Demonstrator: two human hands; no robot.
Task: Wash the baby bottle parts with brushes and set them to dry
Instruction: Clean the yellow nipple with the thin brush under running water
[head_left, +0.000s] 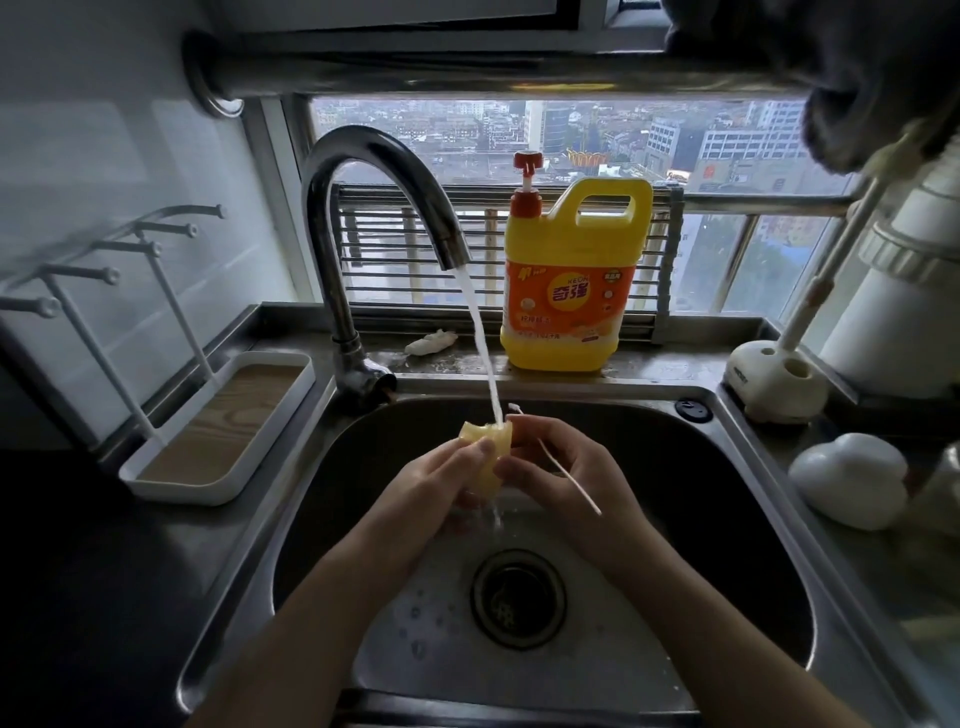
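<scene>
Over the steel sink (737, 499), my left hand (436, 478) grips a yellowish translucent bottle part (488, 447) under the running water. My right hand (566, 467) touches the same part with its fingertips and holds a thin white brush (569, 480) whose handle sticks out to the lower right. Water from the curved tap (374, 208) falls onto the part and runs down toward the drain (518, 597).
A white drying rack with pegs and a tray (218, 431) stands left of the sink. A yellow detergent jug (569, 280) sits on the back ledge. A white brush holder (774, 384) with a long-handled brush and a white rounded object (852, 478) are on the right counter.
</scene>
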